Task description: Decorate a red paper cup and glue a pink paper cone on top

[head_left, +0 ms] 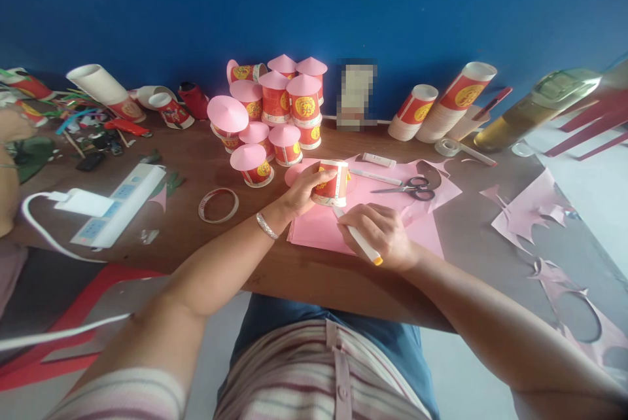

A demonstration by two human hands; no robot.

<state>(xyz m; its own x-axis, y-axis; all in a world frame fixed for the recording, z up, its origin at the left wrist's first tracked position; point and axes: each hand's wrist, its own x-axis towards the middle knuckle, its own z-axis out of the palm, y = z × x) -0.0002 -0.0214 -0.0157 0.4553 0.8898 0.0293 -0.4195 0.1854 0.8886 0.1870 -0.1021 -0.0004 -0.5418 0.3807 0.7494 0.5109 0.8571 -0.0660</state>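
My left hand (305, 190) is wrapped round a red and white paper cup (335, 183), turned upside down over pink paper (314, 231). In my right hand (385, 231) is a white marker (364, 245) with an orange end; its other end points at the cup's lower edge. Just beyond the cup lie a capped white pen (377, 176) and scissors (417, 188) with dark handles. Left of the cup stands a group of upturned red cups with pink paper cones (248, 157) on top.
A roll of tape (218, 205) and a white power strip (120, 204) lie to the left. Stacked paper cups (456, 101) lean by the blue wall, near a bottle (532, 112). Cut pink scraps (527, 207) cover the right side. Another person's arm shows at the far left.
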